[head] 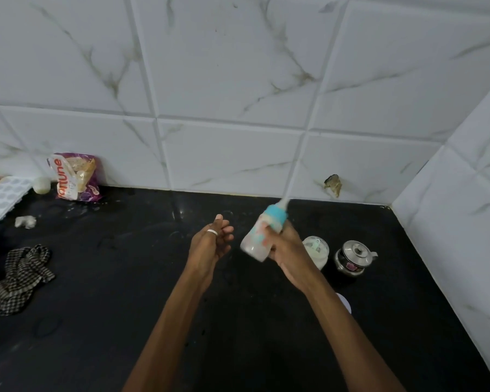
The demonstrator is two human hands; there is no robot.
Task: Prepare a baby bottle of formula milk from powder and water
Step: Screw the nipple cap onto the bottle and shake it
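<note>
My right hand (285, 244) grips a baby bottle (262, 234) above the black counter (125, 292). The bottle is tilted, with its blue collar and teat pointing up towards the wall, and it looks motion-blurred. Whitish milk fills its lower part. My left hand (210, 244) hovers just left of the bottle, fingers loosely curled and apart, holding nothing; a white ring sits on one finger. Behind my right wrist stands an open jar of white powder (318, 250) with a scoop in it.
A small steel lidded pot (354, 257) stands right of the jar. A white lid (344, 302) shows beside my right forearm. At the left are a checked cloth (20, 278), an ice tray (0, 199), a purple packet (74, 176) and a tiled wall corner at the right.
</note>
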